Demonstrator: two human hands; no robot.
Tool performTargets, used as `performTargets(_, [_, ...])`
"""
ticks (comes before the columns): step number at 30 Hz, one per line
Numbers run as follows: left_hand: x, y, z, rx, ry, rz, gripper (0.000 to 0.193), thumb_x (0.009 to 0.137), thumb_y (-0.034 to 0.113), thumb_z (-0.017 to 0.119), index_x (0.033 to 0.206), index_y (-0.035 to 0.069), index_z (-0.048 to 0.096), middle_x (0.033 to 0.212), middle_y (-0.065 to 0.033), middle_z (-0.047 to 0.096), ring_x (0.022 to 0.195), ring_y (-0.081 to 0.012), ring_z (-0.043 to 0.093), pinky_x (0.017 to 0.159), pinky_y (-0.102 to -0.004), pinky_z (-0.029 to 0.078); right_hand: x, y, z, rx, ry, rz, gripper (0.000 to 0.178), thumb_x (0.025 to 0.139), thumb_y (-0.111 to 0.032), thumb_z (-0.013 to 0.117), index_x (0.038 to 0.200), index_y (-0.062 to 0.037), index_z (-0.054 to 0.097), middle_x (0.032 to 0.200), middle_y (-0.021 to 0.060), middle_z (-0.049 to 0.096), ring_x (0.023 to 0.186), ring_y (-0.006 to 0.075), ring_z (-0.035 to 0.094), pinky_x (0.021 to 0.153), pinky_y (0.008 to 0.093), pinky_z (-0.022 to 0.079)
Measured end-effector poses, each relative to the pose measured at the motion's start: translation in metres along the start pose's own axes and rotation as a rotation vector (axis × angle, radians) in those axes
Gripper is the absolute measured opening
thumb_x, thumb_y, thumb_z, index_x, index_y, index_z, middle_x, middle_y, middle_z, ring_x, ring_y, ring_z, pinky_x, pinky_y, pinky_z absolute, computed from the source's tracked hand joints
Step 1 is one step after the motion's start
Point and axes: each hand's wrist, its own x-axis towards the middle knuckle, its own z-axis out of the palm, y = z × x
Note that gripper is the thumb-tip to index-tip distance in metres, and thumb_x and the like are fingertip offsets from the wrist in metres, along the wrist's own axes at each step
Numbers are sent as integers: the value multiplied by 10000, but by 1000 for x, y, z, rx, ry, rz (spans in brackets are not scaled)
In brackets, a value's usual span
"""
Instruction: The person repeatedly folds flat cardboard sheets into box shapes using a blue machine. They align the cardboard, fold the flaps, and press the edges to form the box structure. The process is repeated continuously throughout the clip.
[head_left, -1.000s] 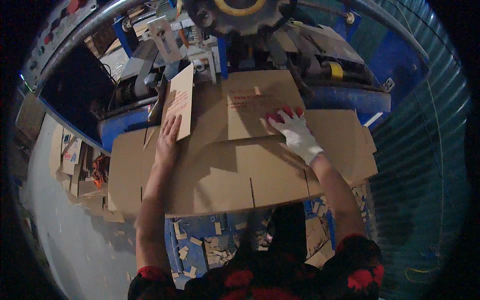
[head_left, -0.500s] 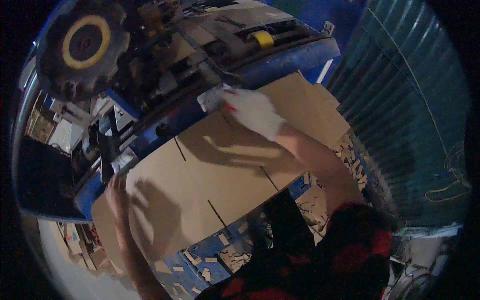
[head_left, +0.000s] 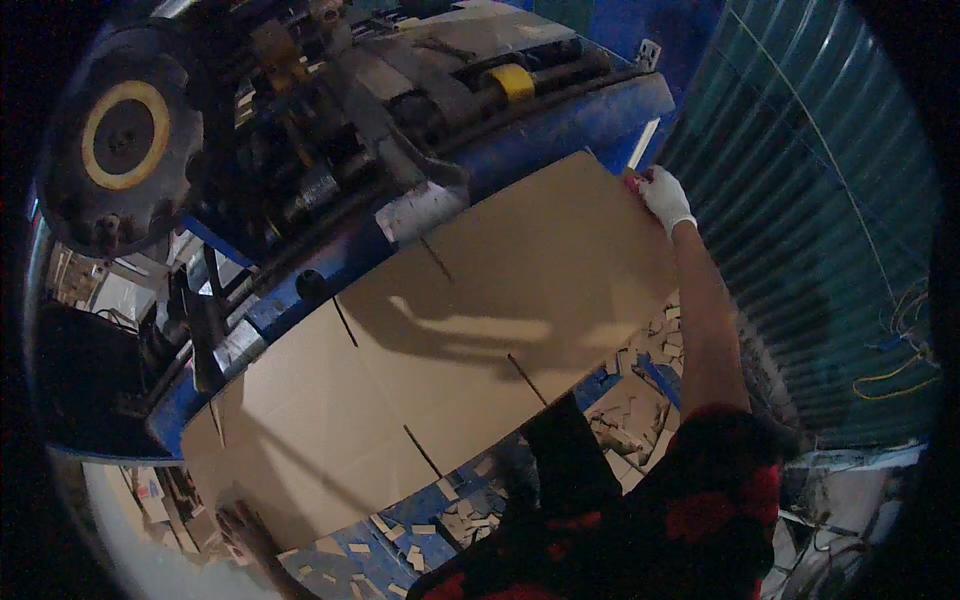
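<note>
The gloved right hand (head_left: 665,198) is stretched forward with fingers bent, the bare left hand (head_left: 243,530) low and shadowed.

you have a long, broad sheet of plain brown cardboard (head_left: 400,375) in front of you, flat and unfolded, slanting from the lower left of your view up to the upper right, its far long edge running alongside the blue machine bed (head_left: 285,305). narrow dark slits (head_left: 345,322) cut inward from both long edges, two of them plainly seen on the side nearest you and more on the far side, none reaching right across. faint crease lines mark your sheet's paler middle, while shadows darken its right half and streak its left end.
</note>
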Motion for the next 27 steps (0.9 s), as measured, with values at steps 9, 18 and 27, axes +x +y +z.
performTargets(9, [-39,39,-42,-409,96,-141,729,855,608,512,1303,34,473,1376,-210,431,1258,-347,418,1046,-463,316,15,21,15,-339,109,-40,373,878,-421,547,1045,-95,616,1073,118,603,913,264,581,715,428,490])
performTargets(18, [-43,27,-68,-543,-46,-352,992,635,702,675,1325,30,438,1382,-186,413,1295,-377,373,1061,-535,266,-9,125,-7,530,-300,-375,456,1001,-286,388,1157,97,580,1164,186,618,1084,265,579,913,393,448])
performTargets(27, [-21,-22,-69,-1007,-45,-301,803,726,478,732,1332,48,428,1250,-181,545,1120,-328,543,878,-479,471,-99,75,-58,338,-179,-245,576,950,-432,485,1222,73,544,1149,239,600,1004,313,591,873,393,467])
